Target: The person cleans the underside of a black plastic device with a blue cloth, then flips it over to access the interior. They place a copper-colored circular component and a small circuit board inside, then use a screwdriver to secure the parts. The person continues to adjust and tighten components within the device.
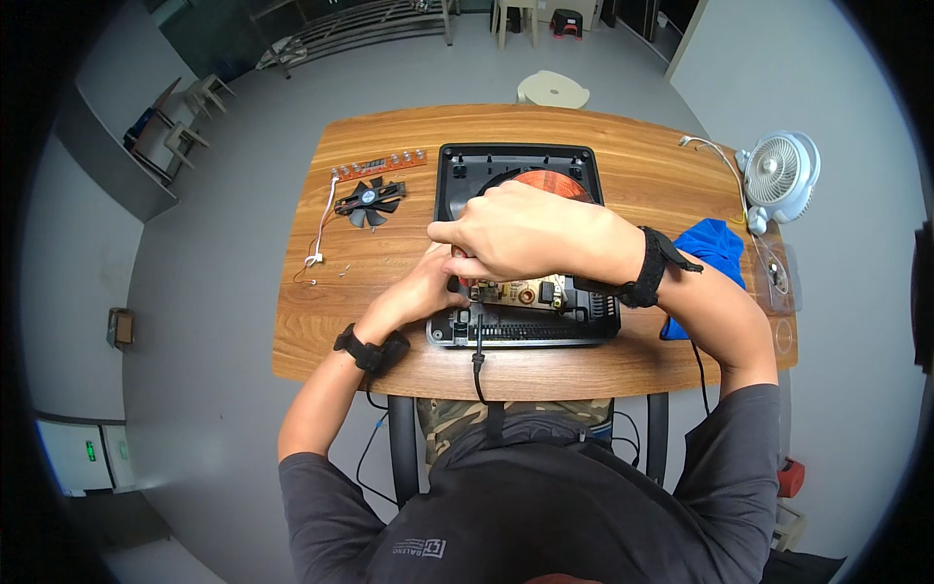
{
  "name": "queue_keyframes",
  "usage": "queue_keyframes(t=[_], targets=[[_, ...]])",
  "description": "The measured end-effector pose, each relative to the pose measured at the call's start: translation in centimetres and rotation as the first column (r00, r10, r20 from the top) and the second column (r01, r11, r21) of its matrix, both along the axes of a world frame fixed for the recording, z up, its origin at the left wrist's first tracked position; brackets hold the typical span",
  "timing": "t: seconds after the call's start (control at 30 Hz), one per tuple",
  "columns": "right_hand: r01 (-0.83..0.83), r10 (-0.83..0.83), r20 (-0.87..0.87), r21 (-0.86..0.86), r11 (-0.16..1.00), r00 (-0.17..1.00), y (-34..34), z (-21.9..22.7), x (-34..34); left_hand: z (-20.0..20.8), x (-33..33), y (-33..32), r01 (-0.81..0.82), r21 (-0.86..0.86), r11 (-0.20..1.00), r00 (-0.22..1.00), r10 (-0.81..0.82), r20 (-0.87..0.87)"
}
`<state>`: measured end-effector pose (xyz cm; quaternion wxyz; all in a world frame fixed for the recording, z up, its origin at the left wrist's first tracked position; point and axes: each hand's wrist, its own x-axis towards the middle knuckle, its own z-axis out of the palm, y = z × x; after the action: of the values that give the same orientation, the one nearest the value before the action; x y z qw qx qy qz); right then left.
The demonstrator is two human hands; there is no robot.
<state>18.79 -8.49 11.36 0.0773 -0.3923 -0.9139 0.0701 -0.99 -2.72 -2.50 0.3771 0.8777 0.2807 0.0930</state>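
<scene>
On the table lies the opened black housing of an induction cooker [545, 332], with a copper-coloured coil [551, 182] at its far side and a circuit board [516, 293] nearer to me. My right hand [511, 232] reaches across from the right and is closed in a fist above the board's left end. A bit of red shows under the fist; what it grips is mostly hidden. Low at the board's left edge, my left hand [428, 287] has its thumb and fingers bent together, partly covered by my right hand. A black power cord [478, 361] leaves the housing's near edge.
Left of the housing lie a black fan [370, 197], a narrow orange board [379, 165] with a white cable, and small loose bits. At the right are a blue cloth [710, 248], a white desk fan [778, 170] and a clear plastic tray [778, 277]. A stool [553, 90] stands beyond the table.
</scene>
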Motion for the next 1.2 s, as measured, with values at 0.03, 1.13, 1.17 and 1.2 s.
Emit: queue_keyframes(t=[0.03, 1.13, 1.17, 1.2], targets=[[0.012, -0.011, 0.025, -0.035, 0.999, 1.000, 0.0, 0.3, -0.1, -0.1, 0.0, 0.0, -0.007, -0.046, 0.999, 1.000, 0.006, -0.015], [0.136, -0.136, 0.094, -0.001, 0.991, 0.986, -0.4, 0.3, -0.4, -0.7, 0.1, 0.4, 0.083, 0.040, 0.996, 0.996, -0.083, 0.009], [0.122, -0.123, 0.047, 0.020, 0.992, 0.991, -0.4, 0.0, -0.1, -0.6, 0.2, 0.4, 0.115, 0.104, 0.988, 0.993, -0.117, 0.010], [0.084, -0.084, 0.009, 0.005, 0.996, 0.996, -0.1, -0.3, 0.0, -0.7, 0.1, 0.5, 0.093, 0.110, 0.990, 0.996, -0.093, -0.002]])
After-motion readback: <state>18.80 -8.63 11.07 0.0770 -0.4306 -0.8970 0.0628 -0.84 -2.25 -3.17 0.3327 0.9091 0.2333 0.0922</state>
